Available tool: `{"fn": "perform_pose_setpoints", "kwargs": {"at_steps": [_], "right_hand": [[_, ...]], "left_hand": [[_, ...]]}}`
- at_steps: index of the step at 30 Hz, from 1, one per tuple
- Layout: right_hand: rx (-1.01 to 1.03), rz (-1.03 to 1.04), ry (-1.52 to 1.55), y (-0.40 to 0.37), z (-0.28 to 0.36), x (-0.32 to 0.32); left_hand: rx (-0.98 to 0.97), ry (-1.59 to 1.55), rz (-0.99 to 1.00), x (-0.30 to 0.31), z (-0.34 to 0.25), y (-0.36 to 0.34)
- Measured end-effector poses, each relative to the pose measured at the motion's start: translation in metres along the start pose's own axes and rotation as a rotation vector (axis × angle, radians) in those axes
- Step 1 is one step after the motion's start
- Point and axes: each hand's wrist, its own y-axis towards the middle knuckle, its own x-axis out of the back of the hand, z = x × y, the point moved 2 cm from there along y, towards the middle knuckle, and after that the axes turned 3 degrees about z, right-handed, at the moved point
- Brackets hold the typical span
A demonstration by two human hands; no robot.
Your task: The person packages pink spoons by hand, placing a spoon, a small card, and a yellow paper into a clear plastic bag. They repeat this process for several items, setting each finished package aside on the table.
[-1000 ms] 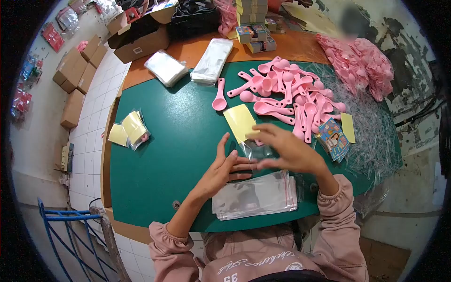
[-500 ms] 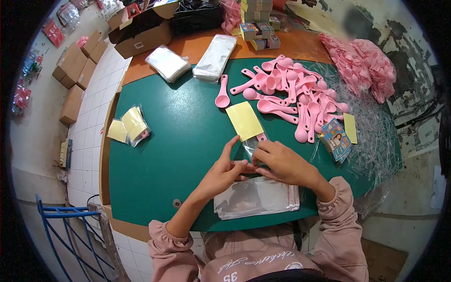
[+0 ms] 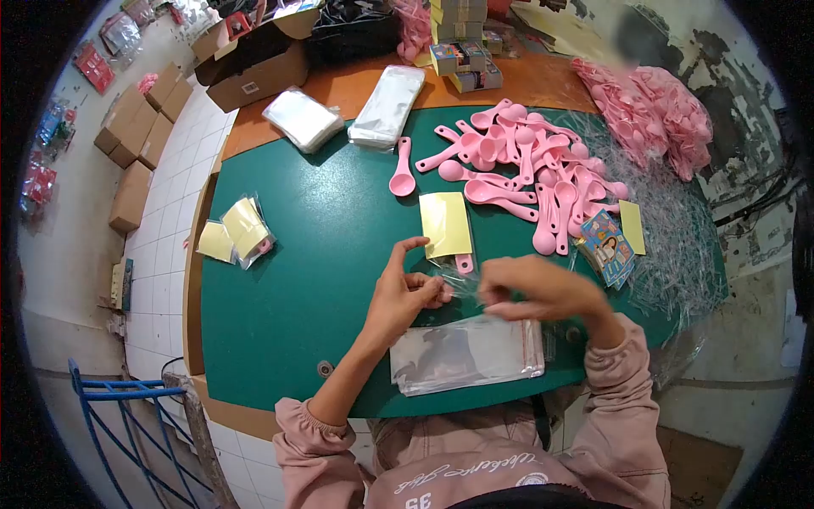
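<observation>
A clear plastic bag [image 3: 462,284] with a yellow card [image 3: 445,225] and a pink measuring spoon [image 3: 464,263] inside lies on the green table. My left hand [image 3: 407,293] pinches the lower end of the bag between thumb and fingers, its index finger stretched up beside the card. To the right of the bag, my right hand [image 3: 543,293] is smeared by motion, with its fingers curled; whether anything is in it does not show. Just below both hands sits a stack of flat clear bags [image 3: 466,352].
Many pink measuring spoons [image 3: 526,148] are heaped at the back right, near printed cards [image 3: 606,246] and thin plastic strips [image 3: 670,254]. Filled bags [image 3: 246,229] lie at left. Two plastic bag stacks [image 3: 387,106] [image 3: 303,119] stand at the back.
My right hand has moved right, away from my left hand and the bag. The bag with its card has turned more upright, and more of the spoon's handle shows.
</observation>
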Motion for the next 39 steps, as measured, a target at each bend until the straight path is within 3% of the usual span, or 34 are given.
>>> {"fn": "perform_pose_setpoints", "kwargs": {"at_steps": [1, 3, 4, 5, 6, 7, 11, 12, 13, 14, 16, 19, 21, 24, 28, 31, 33, 35, 37, 39], "right_hand": [[-0.042, 0.029, 0.181, -0.011, -0.003, 0.014], [-0.131, -0.126, 0.202, -0.046, -0.018, 0.055], [-0.246, -0.204, 0.355, -0.064, -0.023, 0.077], [-0.371, -0.312, 0.177, -0.081, -0.035, 0.102], [-0.480, -0.539, 0.209, -0.113, -0.078, 0.127], [-0.480, -0.541, 0.203, -0.114, -0.082, 0.124], [-0.566, -1.196, -0.062, -0.117, -0.076, 0.107], [-0.368, -0.673, -0.948, -0.089, -0.057, 0.090], [-0.327, -0.612, -0.519, -0.052, -0.030, 0.061], [-0.207, -0.519, -0.336, -0.024, -0.011, 0.034], [-0.156, -0.358, -0.342, 0.002, -0.018, -0.004], [-0.158, -0.304, -0.472, 0.009, -0.035, -0.018], [-0.096, -0.347, -0.388, 0.007, -0.040, -0.016], [-0.104, -0.592, -0.279, 0.012, -0.035, -0.028], [-0.090, -0.577, -0.177, 0.013, -0.039, -0.028], [-0.154, -0.573, 0.065, 0.006, -0.045, -0.019], [-0.110, -0.567, 0.228, 0.004, -0.050, -0.020], [-0.131, -0.546, 0.249, 0.005, -0.046, -0.018], [-0.152, -0.524, 0.267, 0.006, -0.045, -0.017], [-0.209, -0.439, 0.409, 0.006, -0.047, -0.020]], "left_hand": [[0.021, -0.007, 0.018, 0.000, -0.002, -0.001], [0.039, -0.019, 0.040, 0.000, -0.001, 0.000], [0.051, -0.022, 0.069, 0.002, 0.001, 0.001], [0.062, -0.023, 0.099, 0.002, 0.003, 0.002], [0.060, -0.025, 0.103, 0.002, 0.004, 0.002], [0.066, -0.011, 0.106, 0.002, 0.004, 0.002], [0.074, -0.008, 0.115, 0.001, -0.002, 0.000], [0.096, -0.031, 0.103, 0.000, -0.002, -0.001], [0.102, -0.024, 0.108, -0.001, -0.002, -0.002], [0.081, -0.089, 0.114, -0.004, -0.002, -0.002], [0.061, -0.141, 0.121, -0.002, -0.004, -0.002], [0.084, -0.259, 0.128, 0.002, -0.006, -0.005], [0.076, -0.466, 0.123, 0.005, -0.008, -0.005], [0.053, -0.565, 0.198, 0.003, -0.007, -0.004], [0.085, -0.546, 0.207, 0.004, -0.006, -0.005], [0.033, -0.351, 0.166, 0.006, -0.013, -0.005], [-0.169, 0.241, -0.072, 0.002, -0.017, -0.005], [-0.200, 0.206, -0.080, 0.001, -0.015, -0.002], [-0.293, 0.563, -0.022, -0.002, -0.020, -0.001], [-0.247, 0.471, -0.063, -0.001, -0.014, 0.001]]}}
